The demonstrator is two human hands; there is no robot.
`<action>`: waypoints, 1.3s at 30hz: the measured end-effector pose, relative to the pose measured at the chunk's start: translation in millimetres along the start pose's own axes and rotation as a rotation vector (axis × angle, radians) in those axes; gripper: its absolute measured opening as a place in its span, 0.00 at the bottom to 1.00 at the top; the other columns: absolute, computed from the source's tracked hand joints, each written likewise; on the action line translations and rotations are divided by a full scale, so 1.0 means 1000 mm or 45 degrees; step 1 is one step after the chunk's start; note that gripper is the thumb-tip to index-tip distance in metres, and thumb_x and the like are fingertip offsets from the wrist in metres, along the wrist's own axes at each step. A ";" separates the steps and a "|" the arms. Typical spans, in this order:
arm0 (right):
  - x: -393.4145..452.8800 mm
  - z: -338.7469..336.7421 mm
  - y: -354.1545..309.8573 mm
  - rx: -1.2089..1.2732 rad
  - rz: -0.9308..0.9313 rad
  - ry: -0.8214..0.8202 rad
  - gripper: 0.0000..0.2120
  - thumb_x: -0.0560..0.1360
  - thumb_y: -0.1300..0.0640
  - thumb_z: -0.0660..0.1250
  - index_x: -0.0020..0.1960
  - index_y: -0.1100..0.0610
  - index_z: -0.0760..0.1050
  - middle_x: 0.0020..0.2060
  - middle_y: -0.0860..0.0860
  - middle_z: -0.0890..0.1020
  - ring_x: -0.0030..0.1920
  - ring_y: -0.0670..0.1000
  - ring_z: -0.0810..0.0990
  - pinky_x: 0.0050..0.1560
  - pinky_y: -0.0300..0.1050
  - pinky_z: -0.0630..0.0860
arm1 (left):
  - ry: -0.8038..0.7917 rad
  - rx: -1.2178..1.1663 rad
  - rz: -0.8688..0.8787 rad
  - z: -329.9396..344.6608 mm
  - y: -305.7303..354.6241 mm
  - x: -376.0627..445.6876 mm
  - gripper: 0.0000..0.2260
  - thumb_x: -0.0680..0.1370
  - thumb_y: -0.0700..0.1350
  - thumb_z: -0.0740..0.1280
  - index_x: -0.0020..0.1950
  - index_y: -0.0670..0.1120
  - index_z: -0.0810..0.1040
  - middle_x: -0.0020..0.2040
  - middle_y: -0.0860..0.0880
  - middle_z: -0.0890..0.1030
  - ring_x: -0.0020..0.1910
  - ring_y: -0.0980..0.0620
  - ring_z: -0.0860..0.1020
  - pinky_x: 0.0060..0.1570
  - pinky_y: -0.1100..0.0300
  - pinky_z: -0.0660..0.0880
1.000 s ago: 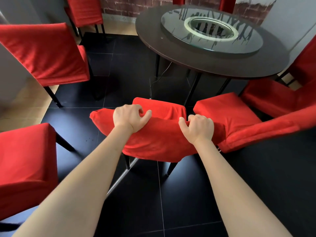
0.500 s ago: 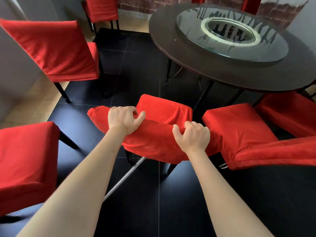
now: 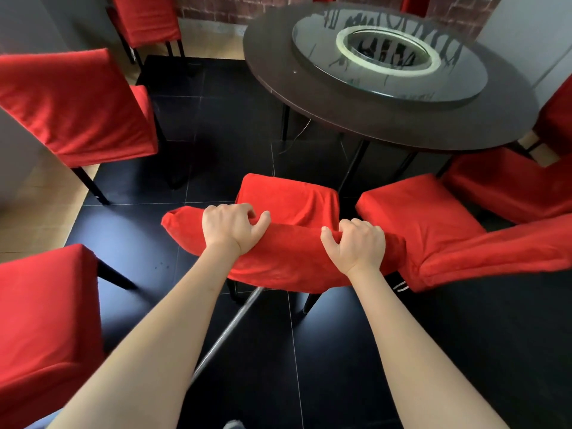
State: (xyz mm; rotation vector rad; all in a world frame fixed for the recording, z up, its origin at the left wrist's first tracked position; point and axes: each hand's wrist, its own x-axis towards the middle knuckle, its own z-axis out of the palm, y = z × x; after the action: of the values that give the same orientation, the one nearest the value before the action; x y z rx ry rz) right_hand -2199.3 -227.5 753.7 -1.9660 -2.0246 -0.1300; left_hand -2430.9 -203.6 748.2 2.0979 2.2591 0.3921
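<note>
- Fingers (image 3: 244,212) of the left hand (image 3: 230,232): curling over the top edge of the red-covered chair back (image 3: 288,264), gripping it.
- Fingers of the right hand (image 3: 359,244): clenching the same edge, further right.
- Chair back: sitting at centre frame, its seat (image 3: 288,199) facing the round counter (image 3: 340,119) at upper right.
- Neighbouring red chair (image 3: 414,212): standing just beside it, right of centre.
- Black tile floor (image 3: 464,335): lying beneath.

I count 1 round table (image 3: 278,72), 1 glass turntable (image 3: 464,75) on it. Red chairs (image 3: 77,103): 6 sure, 3 left of table, 2 right, 1 front chair (image 3: 288,199). 2 red scraps (image 3: 414,4) behind table, can't ID. 1 metal rod (image 3: 239,318) in front of table. Hands: 2, left hand (image 3: 230,227) + right hand (image 3: 359,243).
</note>
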 end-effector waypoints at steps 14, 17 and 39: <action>-0.001 0.003 0.003 0.053 -0.041 0.044 0.31 0.71 0.37 0.52 0.33 0.63 0.77 0.27 0.56 0.77 0.29 0.59 0.75 0.35 0.48 0.66 | -0.023 0.081 -0.024 -0.002 0.002 -0.001 0.27 0.75 0.65 0.48 0.46 0.52 0.82 0.34 0.50 0.80 0.36 0.51 0.70 0.43 0.54 0.64; -0.004 0.003 0.001 0.051 -0.066 0.003 0.31 0.72 0.38 0.51 0.34 0.63 0.78 0.28 0.57 0.78 0.31 0.60 0.76 0.36 0.48 0.65 | -0.023 0.076 -0.050 -0.005 0.000 -0.011 0.26 0.76 0.65 0.50 0.51 0.50 0.82 0.36 0.49 0.81 0.39 0.48 0.75 0.50 0.53 0.65; -0.037 0.003 -0.167 0.378 -0.459 -0.146 0.25 0.76 0.44 0.62 0.67 0.59 0.69 0.61 0.59 0.77 0.63 0.61 0.72 0.67 0.65 0.55 | 0.188 0.045 -0.726 -0.110 -0.140 -0.188 0.27 0.74 0.63 0.63 0.67 0.49 0.72 0.61 0.48 0.80 0.68 0.46 0.69 0.64 0.50 0.59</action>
State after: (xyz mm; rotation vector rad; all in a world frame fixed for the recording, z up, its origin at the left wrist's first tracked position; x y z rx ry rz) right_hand -2364.4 -270.6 766.0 -1.4504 -2.3007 0.1975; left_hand -2572.5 -414.2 798.2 1.3704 2.8147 0.4825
